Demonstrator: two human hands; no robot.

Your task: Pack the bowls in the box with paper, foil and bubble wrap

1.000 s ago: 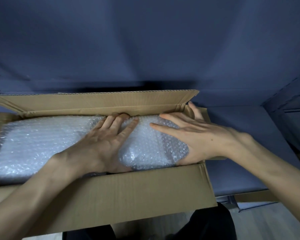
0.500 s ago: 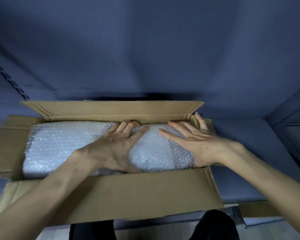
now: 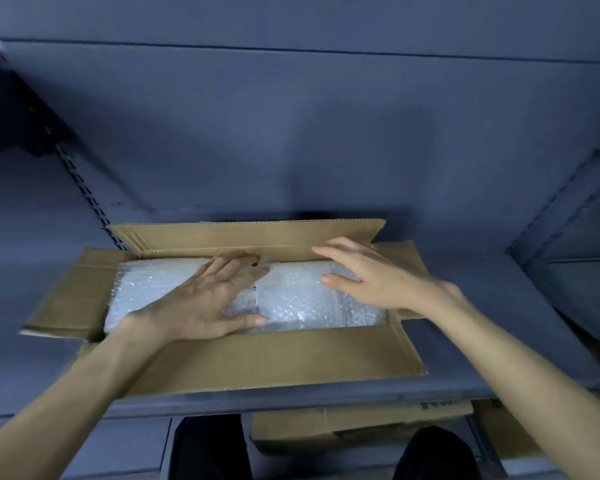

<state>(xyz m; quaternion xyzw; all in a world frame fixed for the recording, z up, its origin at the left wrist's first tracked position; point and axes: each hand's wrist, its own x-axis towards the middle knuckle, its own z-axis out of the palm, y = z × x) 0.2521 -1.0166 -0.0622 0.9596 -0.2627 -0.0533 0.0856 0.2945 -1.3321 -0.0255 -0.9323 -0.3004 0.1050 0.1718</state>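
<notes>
An open cardboard box (image 3: 278,358) sits on a dark blue shelf with its four flaps spread out. A sheet of clear bubble wrap (image 3: 309,299) fills its top and covers whatever lies underneath; no bowls, paper or foil show. My left hand (image 3: 205,299) lies flat on the bubble wrap near the middle, fingers spread. My right hand (image 3: 371,275) hovers over the right part of the wrap, fingers extended toward the far flap, thumb touching the wrap. Neither hand grips anything.
The shelf (image 3: 499,323) extends right and left of the box, with a slotted metal upright (image 3: 80,188) at the back left and another at the right. Another cardboard box (image 3: 361,427) sits below the shelf edge. My dark-trousered legs (image 3: 208,448) show at the bottom.
The camera has pulled back and up, so the box looks smaller. My right hand has lifted from flat on the wrap and shifted toward the far flap; my left hand stays pressed on the wrap.
</notes>
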